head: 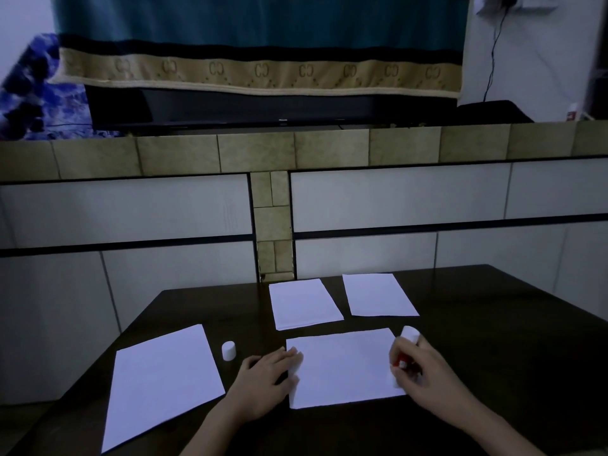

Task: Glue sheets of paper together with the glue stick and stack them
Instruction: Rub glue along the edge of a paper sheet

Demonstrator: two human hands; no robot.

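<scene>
Head view, left to right: loose sheet (163, 383) flat on surface (493, 324); left hand (266, 380) flat, pinning middle sheet's (342, 370) edge; right hand (424, 373) gripping glue stick (406, 350) at its right edge. Thin, light, slippery; best steadied flat, lifted by corners.

Both forearms and hands are bare, with no sleeves showing.
</scene>
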